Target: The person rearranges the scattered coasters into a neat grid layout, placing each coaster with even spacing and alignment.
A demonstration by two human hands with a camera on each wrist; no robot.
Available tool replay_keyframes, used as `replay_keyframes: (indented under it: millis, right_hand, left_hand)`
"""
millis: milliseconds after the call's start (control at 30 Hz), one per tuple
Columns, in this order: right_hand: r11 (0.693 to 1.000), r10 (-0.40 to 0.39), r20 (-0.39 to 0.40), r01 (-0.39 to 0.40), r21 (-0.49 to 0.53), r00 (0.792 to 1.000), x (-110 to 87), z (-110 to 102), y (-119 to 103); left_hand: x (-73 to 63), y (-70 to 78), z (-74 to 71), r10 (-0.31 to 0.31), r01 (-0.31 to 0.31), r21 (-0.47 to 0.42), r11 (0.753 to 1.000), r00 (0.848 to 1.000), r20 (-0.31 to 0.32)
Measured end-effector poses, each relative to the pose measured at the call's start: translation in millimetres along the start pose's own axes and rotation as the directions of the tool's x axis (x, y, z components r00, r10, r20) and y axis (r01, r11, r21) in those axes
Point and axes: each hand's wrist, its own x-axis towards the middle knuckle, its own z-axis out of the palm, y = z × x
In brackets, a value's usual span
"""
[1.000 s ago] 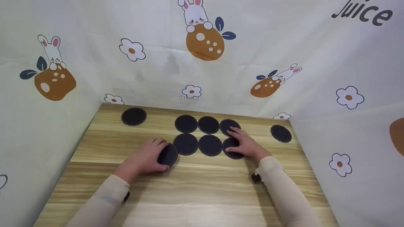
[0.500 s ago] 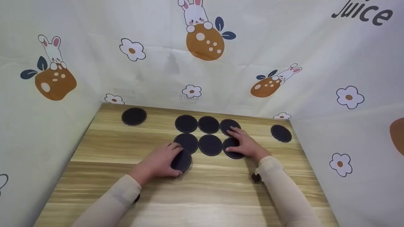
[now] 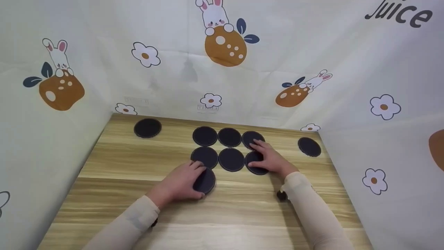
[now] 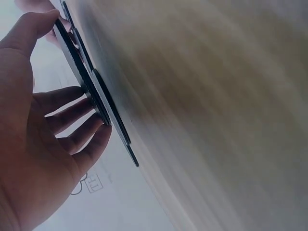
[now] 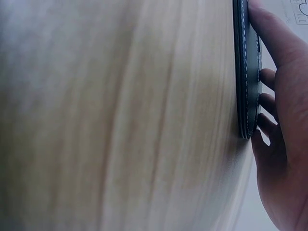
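Observation:
My left hand [image 3: 181, 183] grips a round black coaster [image 3: 206, 181] by its rim, thumb on the near side and fingers on the far side. In the left wrist view this coaster [image 4: 77, 65] is lifted slightly off the wood, over the flat ones. Just beyond it lies the left coaster [image 3: 204, 158] of the front row, partly overlapped in the head view. My right hand [image 3: 272, 159] rests on the right end of the grid, its thumb on the front right coaster [image 3: 256, 168] and fingertips on the back right coaster [image 3: 250, 137]. White stitching edges the coaster [image 5: 251, 72] in the right wrist view.
Flat on the wooden table [image 3: 222, 215] are two rows of three coasters, edge to edge. Single coasters lie at the far left [image 3: 147, 128] and far right [image 3: 309, 147]. A printed curtain [image 3: 166, 83] stands around the back and sides.
My left hand has carried its coaster right and slightly nearer, from beside the front row's left coaster to just in front of it. The right hand stays in place.

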Motion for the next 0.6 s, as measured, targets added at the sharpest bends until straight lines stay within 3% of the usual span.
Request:
replay_keyframes:
  millis: [300,600]
  right_hand:
    - [1.000,0.010,0.000,-0.010,0.002,1.000,-0.4,0,0]
    - [1.000,0.003,-0.001,-0.003,-0.001,1.000,0.6,1,1]
  left_hand:
    - [-0.3,6.0,0.5,0.007,-0.007,0.011,1.000,1.000,0.016]
    - [-0.7,13.1,-0.4,-0.018,0.017,0.013,1.000,0.997,0.070]
